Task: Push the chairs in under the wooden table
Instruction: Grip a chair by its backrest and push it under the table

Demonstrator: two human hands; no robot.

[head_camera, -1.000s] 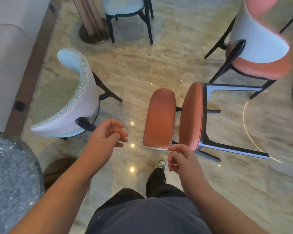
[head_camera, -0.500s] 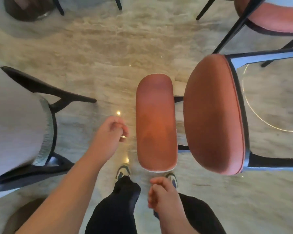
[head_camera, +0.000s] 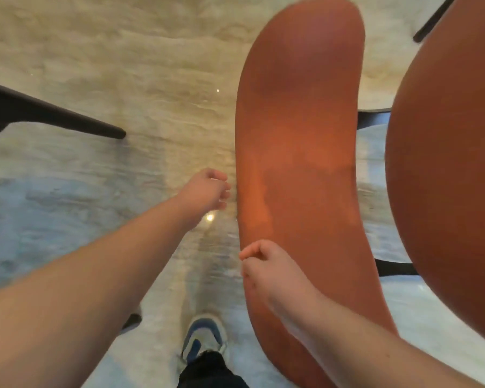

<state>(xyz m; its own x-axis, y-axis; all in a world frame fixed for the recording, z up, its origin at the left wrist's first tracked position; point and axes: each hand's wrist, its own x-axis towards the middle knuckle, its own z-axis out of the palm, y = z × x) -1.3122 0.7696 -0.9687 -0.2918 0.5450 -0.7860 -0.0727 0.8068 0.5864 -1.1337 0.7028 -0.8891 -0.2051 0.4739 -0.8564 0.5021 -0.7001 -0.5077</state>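
An orange padded chair fills the right half of the head view. Its backrest (head_camera: pixel 300 163) runs top to bottom, and its seat (head_camera: pixel 448 169) is at the right edge on a dark frame (head_camera: pixel 373 120). My left hand (head_camera: pixel 207 191) hovers just left of the backrest's edge with fingers loosely curled, holding nothing. My right hand (head_camera: pixel 266 270) lies over the lower left part of the backrest with fingers curled in; no grip on the chair shows. The wooden table is out of view.
A dark leg of another chair (head_camera: pixel 53 116) juts in from the left edge over the pale marble floor (head_camera: pixel 123 51). My shoe (head_camera: pixel 205 338) stands on the floor between my arms, close to the backrest's lower end.
The view has dropped much closer to the orange chair, which now looms large. Both hands have moved forward to the backrest's left edge; the pale chair has slid out of view except one leg.
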